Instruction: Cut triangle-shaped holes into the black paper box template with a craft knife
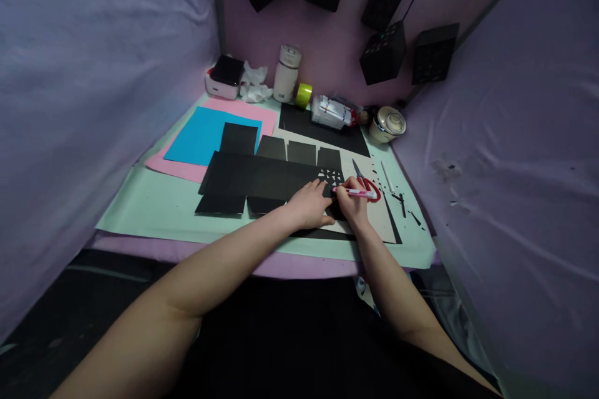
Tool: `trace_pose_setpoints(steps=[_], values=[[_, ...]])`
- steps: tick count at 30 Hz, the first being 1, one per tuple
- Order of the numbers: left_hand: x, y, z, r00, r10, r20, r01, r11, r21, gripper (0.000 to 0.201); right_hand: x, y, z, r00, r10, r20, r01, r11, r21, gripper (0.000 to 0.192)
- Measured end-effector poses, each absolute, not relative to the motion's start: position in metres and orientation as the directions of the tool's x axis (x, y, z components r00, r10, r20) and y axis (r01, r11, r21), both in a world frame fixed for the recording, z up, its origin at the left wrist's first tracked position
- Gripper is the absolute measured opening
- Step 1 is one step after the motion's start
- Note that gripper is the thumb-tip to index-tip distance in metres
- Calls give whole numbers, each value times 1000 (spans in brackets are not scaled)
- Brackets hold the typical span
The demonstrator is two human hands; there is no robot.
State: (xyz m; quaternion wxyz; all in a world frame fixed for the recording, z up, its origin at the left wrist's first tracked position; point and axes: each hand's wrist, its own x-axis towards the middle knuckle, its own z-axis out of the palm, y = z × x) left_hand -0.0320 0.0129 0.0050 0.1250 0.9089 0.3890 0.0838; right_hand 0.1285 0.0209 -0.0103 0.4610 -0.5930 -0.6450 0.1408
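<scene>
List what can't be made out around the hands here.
- Head view: pen tip, hidden behind the right hand.
- Black card under the left hand: covered.
- Cut-outs: too small to tell shapes.
- Scissors: partly hidden by the pen.

black card (262, 177): matt paper | scissors (369, 186): glossy red plastic handles | walls (93, 75): smooth cloth

Scissors (367, 184) right of card (262, 177) (on mat (150, 209)).
</scene>
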Motion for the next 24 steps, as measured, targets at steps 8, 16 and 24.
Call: trace_pose_setpoints(steps=[8, 16, 24], values=[[-32, 13, 4, 677, 733, 68, 681, -658, 322, 55, 129, 22, -12, 143, 899, 414, 607, 251, -754, 17], [-32, 13, 3, 682, 729, 64, 683, -665, 301, 57, 133, 25, -18, 164, 881, 443, 629, 252, -735, 15], [-32, 13, 4, 682, 726, 84, 670, -667, 325, 54, 131, 24, -16, 166, 890, 425, 621, 241, -746, 14]])
